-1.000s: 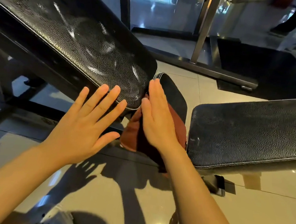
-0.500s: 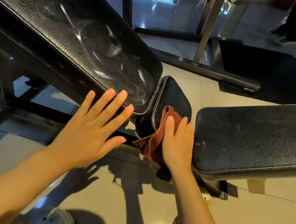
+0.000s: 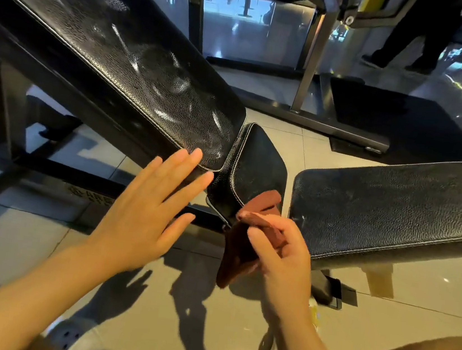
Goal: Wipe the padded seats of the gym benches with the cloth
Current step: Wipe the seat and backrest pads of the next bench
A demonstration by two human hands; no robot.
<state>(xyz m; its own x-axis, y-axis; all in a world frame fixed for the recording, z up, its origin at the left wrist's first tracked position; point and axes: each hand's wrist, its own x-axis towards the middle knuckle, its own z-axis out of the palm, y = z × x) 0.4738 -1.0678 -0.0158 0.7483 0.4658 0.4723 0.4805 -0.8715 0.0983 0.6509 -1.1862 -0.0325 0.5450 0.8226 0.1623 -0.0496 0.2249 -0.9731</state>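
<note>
The left hand (image 3: 142,216) hovers flat, fingers spread, beside the seat pad (image 3: 253,172). The right hand (image 3: 286,258) pinches the brown cloth (image 3: 238,252), which hangs lengthwise down from the pad's near edge.

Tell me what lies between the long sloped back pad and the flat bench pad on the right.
In the head view, the small black seat pad lies between the sloped back pad and the flat bench pad, with the brown cloth at its near end.

Glossy tiled floor (image 3: 281,140) (glare spots), black mat (image 3: 407,121), steel frame (image 3: 311,68).
</note>
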